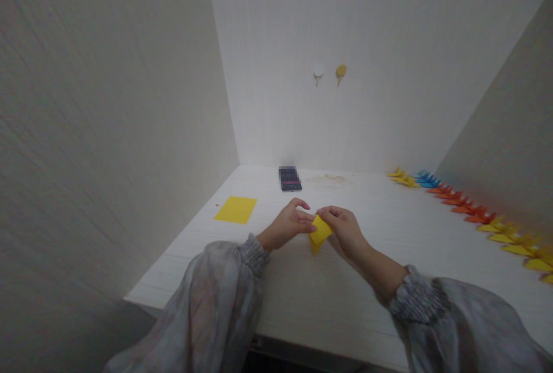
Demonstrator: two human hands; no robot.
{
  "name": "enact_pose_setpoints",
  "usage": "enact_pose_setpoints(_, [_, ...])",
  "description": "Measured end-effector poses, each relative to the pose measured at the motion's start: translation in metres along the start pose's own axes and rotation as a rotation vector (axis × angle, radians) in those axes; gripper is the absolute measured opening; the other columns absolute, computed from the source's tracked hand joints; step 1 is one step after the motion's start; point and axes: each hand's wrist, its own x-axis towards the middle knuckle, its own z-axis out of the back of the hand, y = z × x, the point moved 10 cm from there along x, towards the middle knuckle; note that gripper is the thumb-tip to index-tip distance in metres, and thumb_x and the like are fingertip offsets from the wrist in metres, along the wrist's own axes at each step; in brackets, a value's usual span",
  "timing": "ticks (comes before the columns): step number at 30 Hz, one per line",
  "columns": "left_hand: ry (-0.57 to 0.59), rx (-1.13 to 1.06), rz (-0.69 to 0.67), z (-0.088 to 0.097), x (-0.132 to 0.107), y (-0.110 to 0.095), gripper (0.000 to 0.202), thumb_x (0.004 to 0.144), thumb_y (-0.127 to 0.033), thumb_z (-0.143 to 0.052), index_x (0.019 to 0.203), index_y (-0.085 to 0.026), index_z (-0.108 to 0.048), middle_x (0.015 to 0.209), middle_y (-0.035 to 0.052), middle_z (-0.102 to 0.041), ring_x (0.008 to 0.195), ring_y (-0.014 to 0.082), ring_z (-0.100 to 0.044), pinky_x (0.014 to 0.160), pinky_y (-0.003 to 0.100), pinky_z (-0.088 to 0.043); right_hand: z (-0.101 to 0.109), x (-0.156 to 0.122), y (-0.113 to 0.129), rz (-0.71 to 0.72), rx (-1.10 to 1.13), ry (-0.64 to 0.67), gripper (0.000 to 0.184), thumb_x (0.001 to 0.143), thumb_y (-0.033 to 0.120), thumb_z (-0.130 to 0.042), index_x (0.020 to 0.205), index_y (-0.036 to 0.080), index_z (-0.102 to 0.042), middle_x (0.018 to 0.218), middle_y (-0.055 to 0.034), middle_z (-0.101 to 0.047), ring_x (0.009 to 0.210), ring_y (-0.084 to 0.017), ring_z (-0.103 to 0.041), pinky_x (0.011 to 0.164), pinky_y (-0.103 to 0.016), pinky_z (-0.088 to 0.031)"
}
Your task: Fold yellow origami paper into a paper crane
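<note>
A small folded piece of yellow paper (319, 233) is held just above the white table (345, 298), pointed end down. My left hand (288, 225) pinches its left edge with thumb and fingers. My right hand (344, 227) grips its upper right side, fingers curled over it. Both hands meet at the paper near the middle of the table. Loose grey sleeves cover both forearms.
A flat yellow paper sheet (235, 209) lies at the left. A dark phone (290, 179) rests near the back wall. A row of folded paper figures, yellow (404, 178), blue (427, 179), orange (462, 203) and yellow again (516, 240), runs along the right wall. Two hooks (329, 73) hang on the back wall.
</note>
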Motion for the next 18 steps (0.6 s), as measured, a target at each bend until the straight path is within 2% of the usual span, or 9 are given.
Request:
enact_pose_setpoints(6, [-0.016,-0.010,0.009,0.002,0.001,0.004,0.046,0.051,-0.014,-0.071,0.081,-0.017,-0.037,0.072,0.0012,-0.060,0.064,0.0117,-0.059,0.060,0.024,-0.044,-0.002,0.000,0.002,-0.013,-0.016,0.017,0.016,0.055,0.029,-0.063,0.056,0.013,-0.059,0.050,0.0004,-0.055,0.044,-0.009,-0.045,0.046,-0.023,-0.034])
enact_pose_setpoints(9, [-0.060,0.015,0.016,0.006,0.002,0.007,0.037,0.056,-0.018,-0.068,0.079,-0.016,-0.039,0.065,-0.0007,-0.058,0.058,0.0099,-0.057,0.055,0.022,-0.043,-0.005,0.000,0.004,-0.001,-0.069,0.047,0.019,0.056,0.031,-0.064,0.059,0.013,-0.061,0.055,-0.0014,-0.058,0.048,-0.011,-0.048,0.048,-0.024,-0.036])
enact_pose_setpoints(14, [-0.248,-0.017,-0.071,0.024,0.002,-0.003,0.035,0.060,-0.019,-0.066,0.082,-0.017,-0.038,0.068,0.0005,-0.060,0.061,0.0111,-0.059,0.056,0.023,-0.045,-0.006,0.002,0.014,0.113,-0.068,0.061,0.029,0.068,0.042,-0.054,0.069,0.014,-0.061,0.067,-0.0043,-0.061,0.060,-0.014,-0.053,0.057,-0.026,-0.042])
enact_pose_setpoints(18, [-0.392,-0.048,-0.116,0.037,-0.001,-0.011,0.033,0.060,-0.019,-0.065,0.081,-0.017,-0.039,0.065,-0.0011,-0.060,0.059,0.0101,-0.058,0.056,0.022,-0.045,-0.010,0.002,0.015,0.180,-0.189,0.077,0.025,0.065,0.036,-0.058,0.080,0.016,-0.060,0.067,-0.0020,-0.059,0.061,-0.014,-0.053,0.058,-0.026,-0.042])
